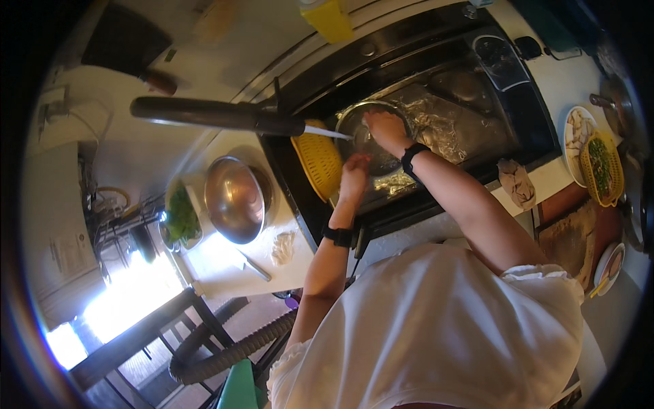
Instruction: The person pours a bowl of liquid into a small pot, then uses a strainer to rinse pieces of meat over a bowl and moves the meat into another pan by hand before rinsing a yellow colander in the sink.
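Observation:
My right hand (386,130) reaches over a round bowl (398,166) standing in the dark sink (454,128). Its fingers point down into the bowl, and what they touch is hidden. My left hand (355,176) is at the near left rim of the same bowl, fingers curled; I cannot make out anything held in it. From the dark faucet (219,113) a stream of water (329,133) runs towards the bowl. A yellow plastic colander (318,161) leans at the sink's left side, close to my left hand. Rippling water covers the sink floor.
Left of the sink sit a steel bowl (234,199), a knife (255,268) and leafy greens (183,214). To the right are a crumpled cloth (517,184), a plate of pale pieces (579,135) and a yellow basket of chopped greens (603,166). A cleaver (125,43) lies behind the faucet.

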A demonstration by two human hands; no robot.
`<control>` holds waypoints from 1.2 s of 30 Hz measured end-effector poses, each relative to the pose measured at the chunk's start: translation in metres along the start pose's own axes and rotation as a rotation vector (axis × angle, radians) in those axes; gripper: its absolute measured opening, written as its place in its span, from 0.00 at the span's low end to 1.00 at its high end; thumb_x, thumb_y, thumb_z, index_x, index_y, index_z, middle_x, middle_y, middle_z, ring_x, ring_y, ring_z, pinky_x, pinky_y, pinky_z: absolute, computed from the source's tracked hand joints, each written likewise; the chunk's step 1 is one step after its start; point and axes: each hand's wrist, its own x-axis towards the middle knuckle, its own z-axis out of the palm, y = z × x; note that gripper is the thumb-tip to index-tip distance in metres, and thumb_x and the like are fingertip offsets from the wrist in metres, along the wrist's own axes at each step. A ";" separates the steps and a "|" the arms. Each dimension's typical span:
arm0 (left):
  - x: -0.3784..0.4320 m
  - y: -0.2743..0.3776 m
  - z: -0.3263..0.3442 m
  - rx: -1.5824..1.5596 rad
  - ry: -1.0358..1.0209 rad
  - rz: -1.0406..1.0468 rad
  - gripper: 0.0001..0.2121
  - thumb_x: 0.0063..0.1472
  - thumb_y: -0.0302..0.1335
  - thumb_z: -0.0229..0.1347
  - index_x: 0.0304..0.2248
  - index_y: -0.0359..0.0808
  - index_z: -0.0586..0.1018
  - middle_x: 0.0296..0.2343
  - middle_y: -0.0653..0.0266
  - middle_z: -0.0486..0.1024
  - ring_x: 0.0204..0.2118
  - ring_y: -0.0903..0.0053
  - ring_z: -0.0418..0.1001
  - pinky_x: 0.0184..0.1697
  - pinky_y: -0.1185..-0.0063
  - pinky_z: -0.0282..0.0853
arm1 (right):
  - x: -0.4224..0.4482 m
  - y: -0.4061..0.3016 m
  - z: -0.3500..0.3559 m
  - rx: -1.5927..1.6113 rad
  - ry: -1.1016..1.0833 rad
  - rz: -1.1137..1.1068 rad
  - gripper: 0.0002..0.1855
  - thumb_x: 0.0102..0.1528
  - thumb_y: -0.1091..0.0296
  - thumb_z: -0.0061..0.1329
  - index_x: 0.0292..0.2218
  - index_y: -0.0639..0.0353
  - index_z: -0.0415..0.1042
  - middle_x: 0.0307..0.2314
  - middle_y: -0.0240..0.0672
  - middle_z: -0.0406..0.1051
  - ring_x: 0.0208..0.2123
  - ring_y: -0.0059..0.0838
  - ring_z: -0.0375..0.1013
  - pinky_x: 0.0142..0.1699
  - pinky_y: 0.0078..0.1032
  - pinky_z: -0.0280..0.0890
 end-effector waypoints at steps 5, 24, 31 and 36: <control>0.031 0.037 0.012 -0.135 -0.033 -0.313 0.08 0.66 0.29 0.44 0.34 0.38 0.74 0.18 0.75 0.64 0.19 0.86 0.61 0.21 0.82 0.57 | -0.047 0.073 0.065 -0.179 -0.228 -0.013 0.14 0.59 0.67 0.38 0.45 0.60 0.69 0.39 0.49 0.72 0.41 0.46 0.74 0.42 0.40 0.69; 0.033 0.026 0.020 -0.087 -0.057 -0.268 0.10 0.67 0.30 0.48 0.29 0.33 0.74 0.25 0.72 0.70 0.29 0.86 0.65 0.33 0.86 0.61 | -0.023 0.392 0.021 -0.062 -0.028 1.218 0.23 0.58 0.54 0.39 0.49 0.60 0.67 0.48 0.45 0.66 0.47 0.48 0.68 0.48 0.43 0.65; 0.031 0.033 0.021 -0.211 -0.039 -0.371 0.10 0.67 0.30 0.47 0.30 0.35 0.74 0.27 0.72 0.71 0.32 0.86 0.66 0.38 0.86 0.62 | -0.001 0.336 -0.004 -0.101 0.119 1.276 0.25 0.60 0.59 0.37 0.54 0.62 0.57 0.49 0.53 0.61 0.52 0.51 0.63 0.55 0.45 0.60; 0.035 0.026 0.018 -0.126 -0.045 -0.349 0.10 0.68 0.30 0.47 0.29 0.36 0.73 0.27 0.73 0.70 0.32 0.87 0.65 0.38 0.87 0.61 | -0.011 0.344 0.003 -0.213 0.246 1.221 0.20 0.52 0.65 0.44 0.44 0.67 0.67 0.35 0.51 0.71 0.40 0.48 0.72 0.43 0.41 0.66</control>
